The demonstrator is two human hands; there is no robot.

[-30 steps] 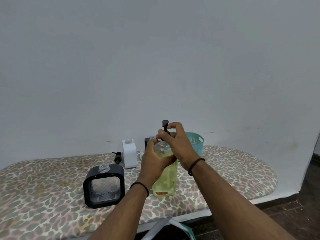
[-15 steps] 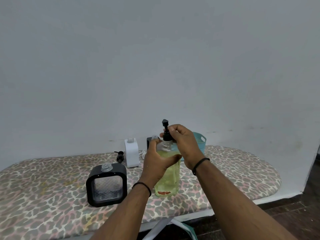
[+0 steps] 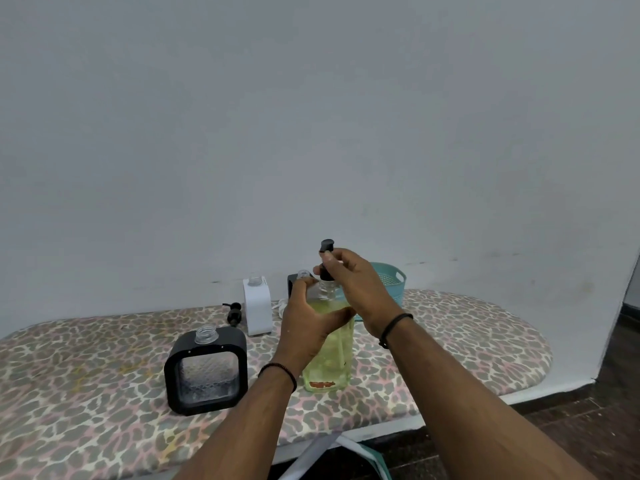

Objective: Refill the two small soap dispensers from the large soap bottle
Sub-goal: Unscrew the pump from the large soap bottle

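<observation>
Patterned board [image 3: 450, 327]: soap bottle [image 3: 329, 358] between hands [image 3: 332, 306].

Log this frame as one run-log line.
step: working pump | left hand: grips large soap bottle | right hand: on pump head | black dispenser: uncapped

Looks like a room in someone's home, not a shop or lab. The stuff sits on a padded surface with a leopard-print fabric cover [image 3: 450, 327], rounded at the end, pushed up against a plain painted wall [image 3: 311, 116] with a few scuffs near the bottom. Dark floor [image 3: 606, 427] off to the right. There's a little teal plastic basket [image 3: 394, 285] at the back, and household soap dispensers [image 3: 207, 372] standing around.
</observation>
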